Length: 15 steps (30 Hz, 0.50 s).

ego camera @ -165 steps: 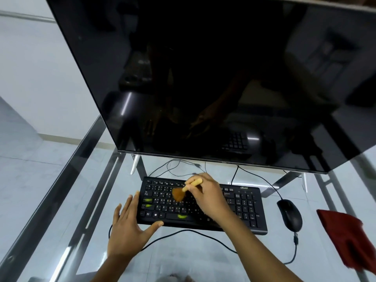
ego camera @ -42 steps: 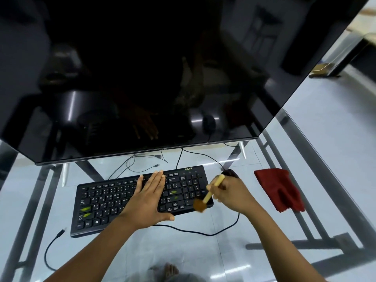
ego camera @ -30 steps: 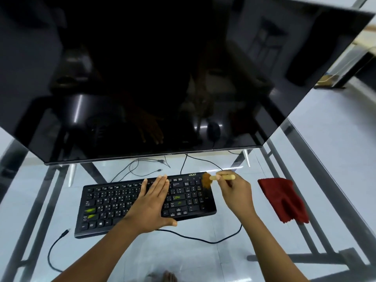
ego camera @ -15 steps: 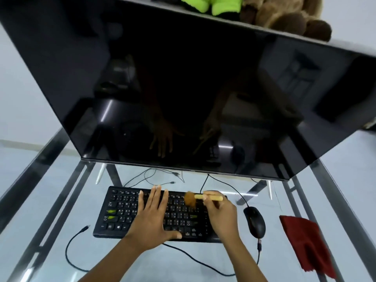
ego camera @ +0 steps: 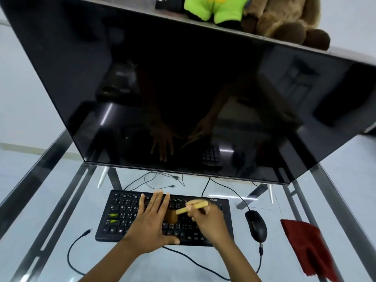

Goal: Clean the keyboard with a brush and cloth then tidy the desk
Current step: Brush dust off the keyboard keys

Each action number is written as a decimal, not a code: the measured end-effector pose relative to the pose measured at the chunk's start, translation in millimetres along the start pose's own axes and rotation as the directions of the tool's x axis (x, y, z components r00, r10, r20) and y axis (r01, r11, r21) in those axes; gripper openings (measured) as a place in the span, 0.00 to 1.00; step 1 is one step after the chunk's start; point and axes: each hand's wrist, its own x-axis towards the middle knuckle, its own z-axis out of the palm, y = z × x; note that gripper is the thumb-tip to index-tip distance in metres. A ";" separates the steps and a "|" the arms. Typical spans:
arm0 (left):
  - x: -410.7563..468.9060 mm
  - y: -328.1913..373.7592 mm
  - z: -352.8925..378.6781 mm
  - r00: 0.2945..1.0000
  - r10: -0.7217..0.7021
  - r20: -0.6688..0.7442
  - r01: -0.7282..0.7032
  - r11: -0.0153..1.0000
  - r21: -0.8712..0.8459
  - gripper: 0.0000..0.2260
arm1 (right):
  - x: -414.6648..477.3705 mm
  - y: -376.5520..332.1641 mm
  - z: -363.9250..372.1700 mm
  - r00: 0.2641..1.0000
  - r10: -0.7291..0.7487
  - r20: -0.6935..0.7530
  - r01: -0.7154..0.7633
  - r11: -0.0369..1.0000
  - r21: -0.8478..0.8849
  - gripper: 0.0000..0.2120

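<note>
Nearest us, a black cable (ego camera: 203,267) loops across the glass desk (ego camera: 50,216) by its near edge, and a loose plug end (ego camera: 87,233) lies off the keyboard's left end. Through the glass we see dark metal frame bars and a pale tiled floor. Our left grip (ego camera: 151,226) lies released and flat, fingers straight, on the middle of the black keyboard (ego camera: 122,216), thumb at its near edge. Our right grip (ego camera: 209,222) pinches the pale handle of the brush (ego camera: 192,207), whose brown bristles touch the keys just beside the left fingers. The keyboard sits mid-desk, square to us. A black mouse (ego camera: 256,225) rests just right of it, and the red cloth (ego camera: 305,245) lies crumpled near the right edge, apart from the mouse. Thin cables (ego camera: 154,180) tangle behind the keyboard. Beyond them a big dark monitor (ego camera: 183,88) reflects both our arms. Above its top, a green plush toy (ego camera: 215,9) and a brown plush toy (ego camera: 284,17) sit side by side before a pale wall.
</note>
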 end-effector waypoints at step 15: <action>-60.2 -78.3 -7.4 0.913 -0.339 -0.228 0.264 0.915 -0.306 0.56 | 12.7 -11.8 27.9 0.998 0.035 0.058 -0.044 0.986 0.160 0.05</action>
